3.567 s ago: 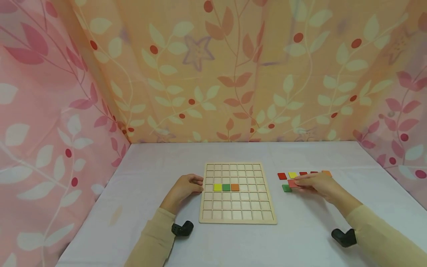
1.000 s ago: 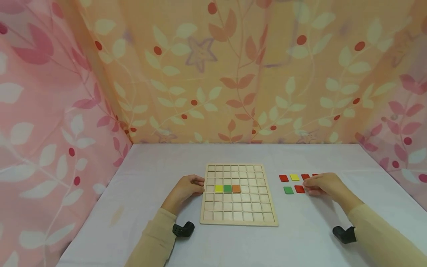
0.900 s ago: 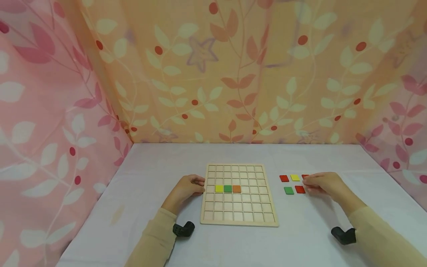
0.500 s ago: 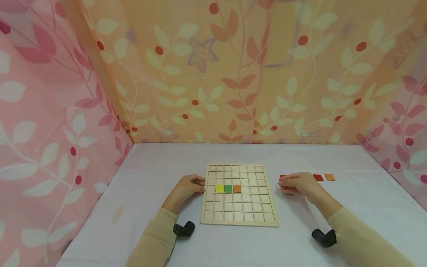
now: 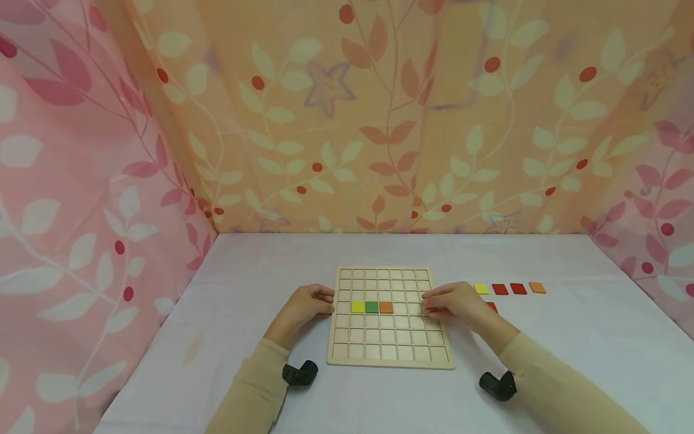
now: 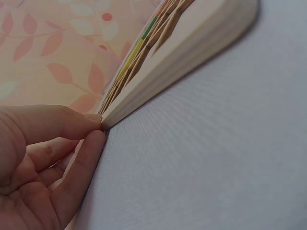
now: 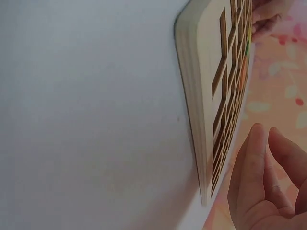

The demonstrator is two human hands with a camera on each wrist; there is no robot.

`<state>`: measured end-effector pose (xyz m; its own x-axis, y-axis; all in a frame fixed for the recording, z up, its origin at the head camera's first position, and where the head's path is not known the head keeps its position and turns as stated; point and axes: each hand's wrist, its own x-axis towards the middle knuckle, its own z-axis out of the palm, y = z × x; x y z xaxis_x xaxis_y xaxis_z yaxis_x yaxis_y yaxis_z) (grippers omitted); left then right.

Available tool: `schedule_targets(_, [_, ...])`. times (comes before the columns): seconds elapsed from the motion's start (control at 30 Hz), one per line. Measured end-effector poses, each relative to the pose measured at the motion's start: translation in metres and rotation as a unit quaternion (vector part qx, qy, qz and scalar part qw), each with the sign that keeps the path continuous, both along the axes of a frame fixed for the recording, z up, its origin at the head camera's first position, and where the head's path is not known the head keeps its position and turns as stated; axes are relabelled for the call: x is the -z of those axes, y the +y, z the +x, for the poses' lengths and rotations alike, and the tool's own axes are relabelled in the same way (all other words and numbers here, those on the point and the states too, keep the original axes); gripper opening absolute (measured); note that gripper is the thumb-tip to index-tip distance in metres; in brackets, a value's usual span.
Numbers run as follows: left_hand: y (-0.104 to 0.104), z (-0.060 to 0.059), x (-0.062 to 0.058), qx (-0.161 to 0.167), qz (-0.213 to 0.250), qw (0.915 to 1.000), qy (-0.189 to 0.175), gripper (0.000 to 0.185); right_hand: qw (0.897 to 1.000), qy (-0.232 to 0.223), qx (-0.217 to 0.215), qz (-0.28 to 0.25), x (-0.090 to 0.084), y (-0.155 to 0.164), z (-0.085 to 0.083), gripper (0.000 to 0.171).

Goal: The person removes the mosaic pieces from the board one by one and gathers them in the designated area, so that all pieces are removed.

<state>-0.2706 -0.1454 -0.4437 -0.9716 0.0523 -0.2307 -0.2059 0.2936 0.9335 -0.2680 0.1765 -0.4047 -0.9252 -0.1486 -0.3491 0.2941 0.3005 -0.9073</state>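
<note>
In the head view a pale wooden grid board point(image 5: 390, 355) lies flat on the white-covered table. Yellow point(image 5: 358, 307), green point(image 5: 372, 307) and orange point(image 5: 386, 307) square tiles sit side by side in one row of it. At the board's left edge, my left hand point(image 5: 299, 308) holds the rim between thumb and finger, as the left wrist view shows. My right hand point(image 5: 461, 306) hovers at the board's right edge, covering part of it. In the right wrist view its thumb and fingers point(image 7: 253, 165) are bent with a narrow gap, and no tile shows between them.
Right of the board, loose tiles lie on the table: a yellow one point(image 5: 481, 289), two red ones point(image 5: 500, 289) in the same row, and an orange one point(image 5: 537, 287). Another red tile point(image 5: 491, 307) peeks out behind the right hand. Floral curtains point(image 5: 325, 150) enclose the table's back and sides.
My right hand first put a red tile down beside the green one, then came left from the loose tiles to the board's right edge. The left hand stays at the board's left edge.
</note>
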Motion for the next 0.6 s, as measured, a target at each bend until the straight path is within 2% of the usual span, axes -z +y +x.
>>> schedule_targets(0.17, [0.000, 0.000, 0.000, 0.004, 0.003, 1.0000, 0.003, 0.038, 1.000, -0.007, 0.000, -0.018, 0.002, -0.011, 0.000, 0.036])
schedule_targets(0.47, [-0.003, 0.002, 0.000, 0.022, 0.002, 0.9996, 0.016, 0.032, 1.000, -0.022, -0.005, -0.019, 0.004, -0.031, 0.000, 0.032])
schedule_targets(0.6, [-0.002, 0.001, 0.001, 0.009, 0.007, 0.9999, 0.005, 0.033, 0.999, -0.033, -0.006, -0.036, 0.005, -0.037, 0.000, 0.033])
